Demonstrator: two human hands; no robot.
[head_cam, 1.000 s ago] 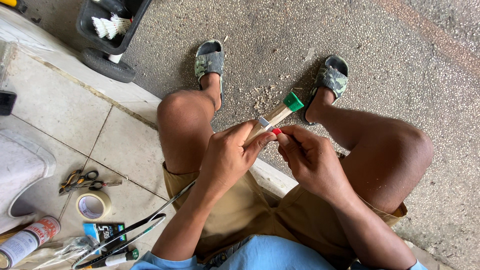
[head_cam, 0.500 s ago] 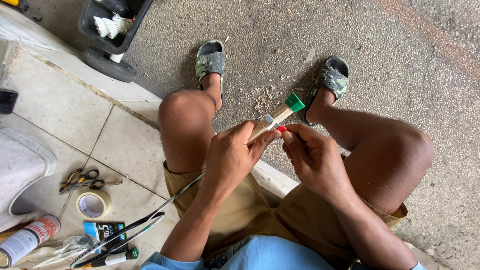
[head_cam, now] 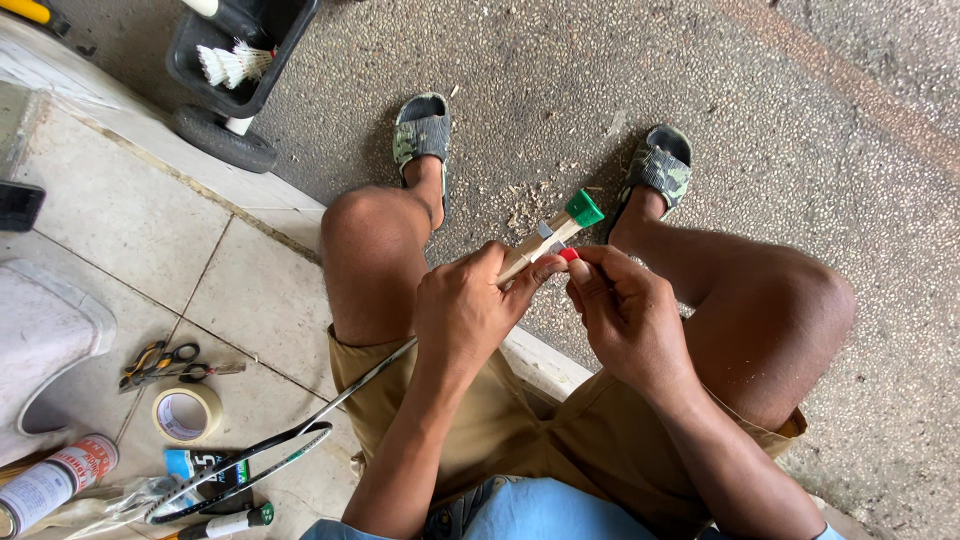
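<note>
A rough grey concrete ground (head_cam: 620,70) fills the upper scene in flat daylight, scattered with pale wood shavings (head_cam: 530,200). A pale tiled step (head_cam: 130,230) runs along the left, its edge meeting the concrete. On the tiles lie scissors (head_cam: 160,362), a roll of tape (head_cam: 185,412) and a spray can (head_cam: 50,485). A black wheeled cart (head_cam: 235,70) stands at the top left.

Bare knees (head_cam: 375,235) flanking hands (head_cam: 470,310)

A racket handle (head_cam: 548,238) sits between the left hand (head_cam: 465,310) and right hand (head_cam: 625,315), above the knees, with scissors (head_cam: 160,362) and tape roll (head_cam: 186,412) on tiles at left.
</note>
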